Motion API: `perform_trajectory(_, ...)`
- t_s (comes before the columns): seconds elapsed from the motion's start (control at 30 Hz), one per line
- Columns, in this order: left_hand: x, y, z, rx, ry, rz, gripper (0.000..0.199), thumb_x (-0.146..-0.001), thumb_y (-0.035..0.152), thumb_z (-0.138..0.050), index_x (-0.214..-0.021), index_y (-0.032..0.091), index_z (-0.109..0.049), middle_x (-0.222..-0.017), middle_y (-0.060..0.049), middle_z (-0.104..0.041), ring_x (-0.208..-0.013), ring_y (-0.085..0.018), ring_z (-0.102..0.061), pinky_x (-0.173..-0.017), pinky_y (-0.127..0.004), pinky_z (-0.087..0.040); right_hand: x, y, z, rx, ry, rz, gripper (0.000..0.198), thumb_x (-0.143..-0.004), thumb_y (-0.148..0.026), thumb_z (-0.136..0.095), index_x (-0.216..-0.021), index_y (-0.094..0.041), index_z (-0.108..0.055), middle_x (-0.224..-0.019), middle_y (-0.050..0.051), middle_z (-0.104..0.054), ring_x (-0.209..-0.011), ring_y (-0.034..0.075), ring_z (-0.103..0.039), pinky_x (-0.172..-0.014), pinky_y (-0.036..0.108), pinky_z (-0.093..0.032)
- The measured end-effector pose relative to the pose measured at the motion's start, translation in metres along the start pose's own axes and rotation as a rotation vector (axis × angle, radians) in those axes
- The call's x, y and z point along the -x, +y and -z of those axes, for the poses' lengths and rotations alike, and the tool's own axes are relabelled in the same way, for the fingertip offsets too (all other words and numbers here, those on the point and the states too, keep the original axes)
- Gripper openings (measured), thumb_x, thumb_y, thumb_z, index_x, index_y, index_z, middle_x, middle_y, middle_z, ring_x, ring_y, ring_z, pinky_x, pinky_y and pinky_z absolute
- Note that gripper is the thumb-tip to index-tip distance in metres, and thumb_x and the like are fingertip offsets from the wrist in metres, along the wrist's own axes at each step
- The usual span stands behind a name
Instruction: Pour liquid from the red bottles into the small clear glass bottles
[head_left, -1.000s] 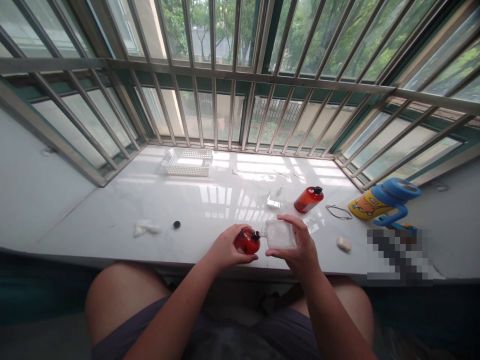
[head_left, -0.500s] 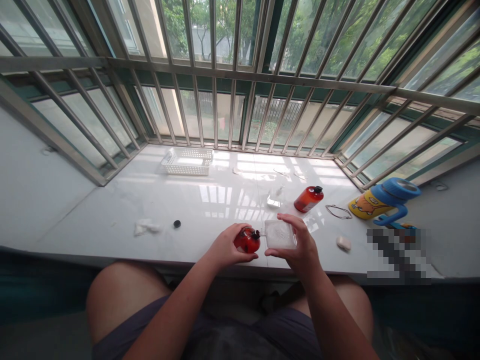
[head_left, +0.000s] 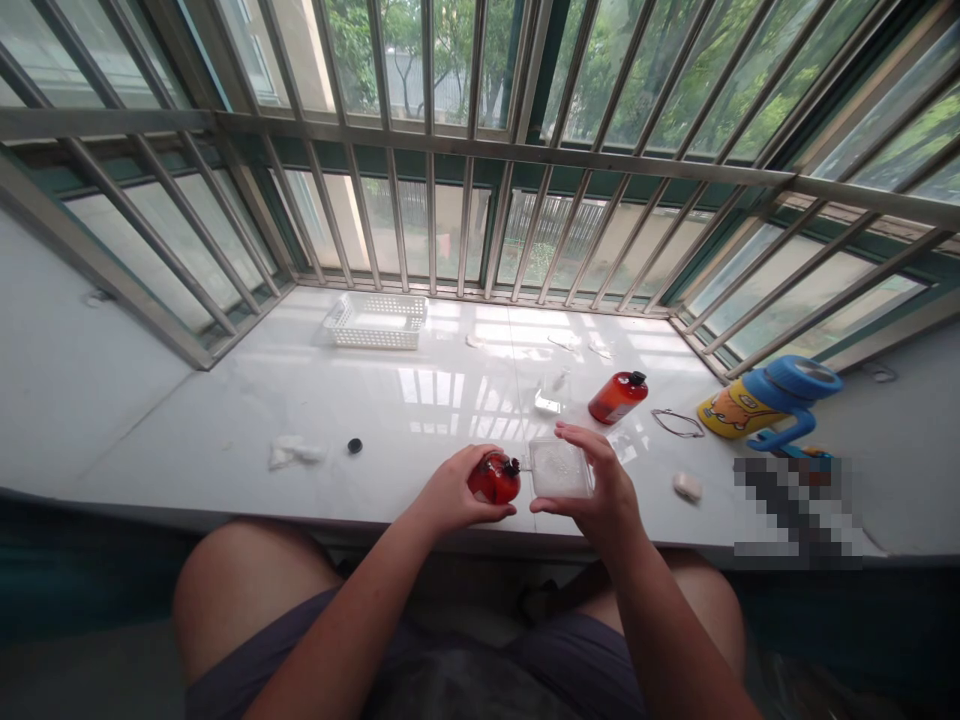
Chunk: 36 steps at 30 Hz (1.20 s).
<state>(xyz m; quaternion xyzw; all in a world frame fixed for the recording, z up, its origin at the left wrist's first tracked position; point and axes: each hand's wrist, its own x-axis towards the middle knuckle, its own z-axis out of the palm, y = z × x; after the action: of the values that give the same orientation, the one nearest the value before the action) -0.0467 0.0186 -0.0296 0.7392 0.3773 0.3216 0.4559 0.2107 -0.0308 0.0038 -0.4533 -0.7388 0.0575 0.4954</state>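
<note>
Head view: left grip (head_left: pixel 456 492) wrapped round black-topped glossy red bottle (head_left: pixel 495 488); right grip (head_left: pixel 606 492) pinching clear square-sided bottle (head_left: pixel 561 468). 2 necks (head_left: pixel 513 468) just beside; best kept aligned, steady.

Room between basket (head_left: pixel 377 338) and cap (head_left: pixel 355 446); rightward, held bottle (head_left: pixel 495 480) and apparently clear container (head_left: pixel 559 470) obstruct.

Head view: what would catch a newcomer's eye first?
Probably the red bottle in the left hand, its neck close to that of the clear bottle in the right hand. The blue-and-yellow flask at the right of the counter also draws the eye, as does another red bottle beyond the right hand.
</note>
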Motion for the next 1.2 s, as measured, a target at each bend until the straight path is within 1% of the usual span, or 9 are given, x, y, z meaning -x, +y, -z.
perform_trajectory(0.2,0.000,-0.001,0.000,-0.001,0.007,-0.006,0.080,-0.062,0.042,-0.100,-0.134,0.029,-0.066,-0.137,-0.008,-0.071,-0.125,-0.033,-0.069,-0.112,-0.047,-0.054,-0.001,-0.001,0.001,0.009,-0.015,0.005,0.096,-0.070,-0.056,-0.098,-0.150,-0.031,-0.051,-0.141,0.015,-0.066,-0.135,0.040,-0.064,-0.108,0.060,-0.059)
perform_trajectory(0.4,0.001,-0.004,-0.001,0.003,0.008,-0.005,0.081,-0.063,0.045,-0.100,-0.134,0.029,-0.066,-0.137,-0.009,-0.071,-0.124,-0.033,-0.069,-0.112,-0.046,-0.055,-0.003,-0.001,0.002,0.018,-0.017,0.036,0.099,-0.068,-0.054,-0.100,-0.151,-0.031,-0.051,-0.142,0.014,-0.066,-0.134,0.039,-0.065,-0.108,0.057,-0.060)
perform_trajectory(0.6,0.001,-0.004,-0.001,-0.007,0.002,-0.001,0.081,-0.064,0.045,-0.099,-0.135,0.028,-0.065,-0.137,-0.008,-0.071,-0.124,-0.032,-0.069,-0.112,-0.046,-0.054,-0.004,-0.001,0.003,0.025,-0.031,0.017,0.098,-0.067,-0.055,-0.100,-0.150,-0.031,-0.052,-0.142,0.014,-0.066,-0.134,0.039,-0.065,-0.109,0.059,-0.060)
perform_trajectory(0.83,0.001,-0.003,-0.002,0.003,0.021,0.009,0.081,-0.062,0.043,-0.100,-0.134,0.029,-0.066,-0.138,-0.008,-0.071,-0.124,-0.033,-0.069,-0.113,-0.046,-0.054,-0.008,-0.002,0.007,0.043,-0.065,0.066,0.100,-0.068,-0.054,-0.099,-0.152,-0.032,-0.050,-0.143,0.013,-0.066,-0.134,0.039,-0.065,-0.109,0.057,-0.060)
perform_trajectory(1.2,0.002,-0.002,-0.001,0.022,0.012,-0.003,0.080,-0.063,0.044,-0.099,-0.134,0.028,-0.066,-0.138,-0.008,-0.070,-0.124,-0.032,-0.069,-0.114,-0.047,-0.053,-0.012,-0.002,0.009,0.048,-0.083,0.084,0.101,-0.067,-0.053,-0.100,-0.153,-0.032,-0.050,-0.143,0.014,-0.066,-0.135,0.039,-0.065,-0.109,0.057,-0.060)
